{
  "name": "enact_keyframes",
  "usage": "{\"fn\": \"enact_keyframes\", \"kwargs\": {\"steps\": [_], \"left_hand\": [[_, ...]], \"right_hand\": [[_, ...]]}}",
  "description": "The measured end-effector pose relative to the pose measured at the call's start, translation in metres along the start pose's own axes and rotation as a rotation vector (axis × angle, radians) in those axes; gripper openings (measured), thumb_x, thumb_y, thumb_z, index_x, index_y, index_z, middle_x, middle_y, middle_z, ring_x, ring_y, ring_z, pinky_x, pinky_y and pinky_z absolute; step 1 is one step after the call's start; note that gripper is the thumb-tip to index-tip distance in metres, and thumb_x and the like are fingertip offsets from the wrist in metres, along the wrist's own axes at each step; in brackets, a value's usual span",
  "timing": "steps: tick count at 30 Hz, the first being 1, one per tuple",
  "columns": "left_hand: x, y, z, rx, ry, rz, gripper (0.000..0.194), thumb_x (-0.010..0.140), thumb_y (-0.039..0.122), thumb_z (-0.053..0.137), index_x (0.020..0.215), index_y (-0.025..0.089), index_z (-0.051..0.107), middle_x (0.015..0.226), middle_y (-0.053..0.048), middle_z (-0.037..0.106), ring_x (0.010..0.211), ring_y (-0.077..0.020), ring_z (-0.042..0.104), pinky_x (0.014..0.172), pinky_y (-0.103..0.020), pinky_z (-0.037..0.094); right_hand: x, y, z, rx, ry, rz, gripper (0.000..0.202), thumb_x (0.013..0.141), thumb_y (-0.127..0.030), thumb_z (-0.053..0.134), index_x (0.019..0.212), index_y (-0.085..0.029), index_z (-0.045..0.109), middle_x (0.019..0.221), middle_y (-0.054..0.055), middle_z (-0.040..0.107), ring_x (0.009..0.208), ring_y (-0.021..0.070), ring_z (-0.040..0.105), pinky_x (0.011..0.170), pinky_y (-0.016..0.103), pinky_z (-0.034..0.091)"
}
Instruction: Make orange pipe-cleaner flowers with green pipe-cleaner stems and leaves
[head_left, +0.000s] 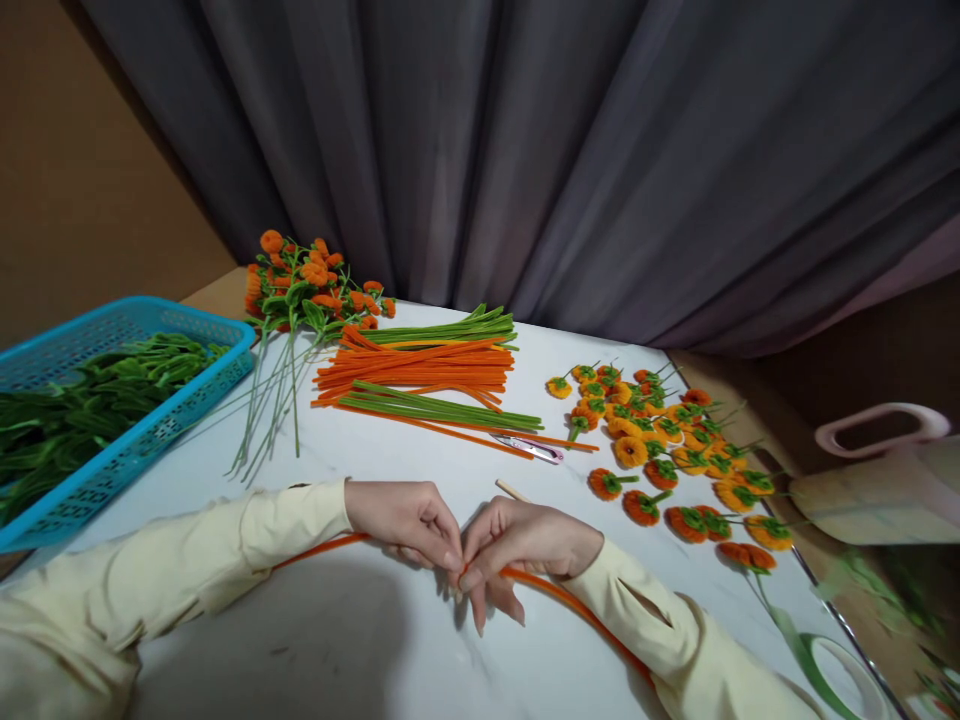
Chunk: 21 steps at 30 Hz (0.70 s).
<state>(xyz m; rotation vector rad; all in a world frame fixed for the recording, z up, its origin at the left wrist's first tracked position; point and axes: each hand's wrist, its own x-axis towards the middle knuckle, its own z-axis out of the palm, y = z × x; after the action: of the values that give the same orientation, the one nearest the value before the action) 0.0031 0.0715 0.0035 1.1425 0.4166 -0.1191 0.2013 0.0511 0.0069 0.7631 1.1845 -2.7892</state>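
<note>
My left hand (411, 525) and my right hand (501, 555) meet above the white table near its front. Thumbs and fingertips of both are pinched together on orange pipe cleaners (570, 600). One strand leads off to the left under my left sleeve, and thicker strands run right beneath my right wrist. The exact spot being pinched is mostly covered by my fingers. A thin pale stick (510, 489) shows just behind my right hand. Beyond my hands lie a stack of orange pipe cleaners (420, 370), green pipe cleaners (450, 407) and small pink-handled snips (536, 450).
A blue basket (150, 440) of green leaves stands at the left. Finished orange flowers on stems (311, 275) lie at the back left. Several yellow and orange flower heads (630, 452) spread over the right side. A green tape roll (844, 675) and a pitcher (877, 490) are farther right.
</note>
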Motion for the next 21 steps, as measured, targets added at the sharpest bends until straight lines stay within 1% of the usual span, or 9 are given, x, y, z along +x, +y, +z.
{"fn": "enact_keyframes", "kwargs": {"steps": [7, 11, 14, 17, 19, 21], "left_hand": [[0.001, -0.002, 0.002, -0.006, -0.004, 0.007, 0.026, 0.077, 0.036, 0.066, 0.084, 0.01, 0.067, 0.046, 0.006, 0.038, 0.039, -0.0052, 0.027, 0.036, -0.02, 0.017], [0.002, -0.001, 0.004, 0.007, -0.003, 0.011, 0.027, 0.076, 0.037, 0.066, 0.081, 0.01, 0.067, 0.045, 0.007, 0.037, 0.039, -0.0049, 0.027, 0.036, -0.02, 0.018], [0.002, -0.001, 0.002, 0.036, 0.01, -0.001, 0.029, 0.076, 0.039, 0.066, 0.079, 0.011, 0.066, 0.045, 0.007, 0.039, 0.037, -0.0044, 0.027, 0.035, -0.019, 0.018], [0.002, -0.001, 0.001, 0.057, -0.038, -0.021, 0.03, 0.075, 0.041, 0.066, 0.08, 0.011, 0.065, 0.045, 0.006, 0.04, 0.036, -0.0047, 0.028, 0.034, -0.019, 0.019], [0.002, 0.0, 0.002, 0.103, -0.062, -0.021, 0.033, 0.073, 0.043, 0.067, 0.079, 0.011, 0.066, 0.047, 0.005, 0.043, 0.038, -0.0047, 0.03, 0.036, -0.018, 0.021], [0.002, 0.001, 0.004, 0.176, -0.041, -0.004, 0.036, 0.07, 0.046, 0.069, 0.077, 0.011, 0.066, 0.051, 0.004, 0.047, 0.042, -0.0046, 0.033, 0.038, -0.017, 0.023]], "right_hand": [[-0.001, -0.001, 0.001, 0.023, -0.01, 0.027, 0.021, 0.064, -0.021, 0.072, 0.077, -0.006, 0.068, 0.062, 0.005, 0.07, 0.043, 0.0115, 0.062, 0.041, 0.017, 0.051], [-0.001, 0.001, 0.005, 0.034, 0.045, 0.032, 0.021, 0.061, -0.022, 0.074, 0.074, -0.006, 0.068, 0.06, 0.005, 0.069, 0.043, 0.0129, 0.063, 0.041, 0.019, 0.052], [-0.002, 0.002, 0.009, 0.026, 0.095, 0.029, 0.024, 0.061, -0.025, 0.075, 0.074, -0.007, 0.068, 0.06, 0.005, 0.069, 0.045, 0.0134, 0.064, 0.043, 0.02, 0.053], [-0.002, 0.002, 0.013, -0.007, 0.09, 0.033, 0.028, 0.061, -0.029, 0.077, 0.078, -0.007, 0.068, 0.061, 0.004, 0.069, 0.048, 0.0132, 0.065, 0.045, 0.02, 0.054], [-0.001, 0.002, 0.017, -0.044, 0.068, 0.066, 0.03, 0.06, -0.03, 0.078, 0.078, -0.007, 0.068, 0.061, 0.003, 0.069, 0.048, 0.0127, 0.065, 0.046, 0.02, 0.054], [0.001, 0.003, 0.021, -0.078, 0.067, 0.102, 0.03, 0.06, -0.031, 0.078, 0.076, -0.007, 0.068, 0.059, 0.002, 0.068, 0.045, 0.012, 0.063, 0.044, 0.019, 0.053]]}}
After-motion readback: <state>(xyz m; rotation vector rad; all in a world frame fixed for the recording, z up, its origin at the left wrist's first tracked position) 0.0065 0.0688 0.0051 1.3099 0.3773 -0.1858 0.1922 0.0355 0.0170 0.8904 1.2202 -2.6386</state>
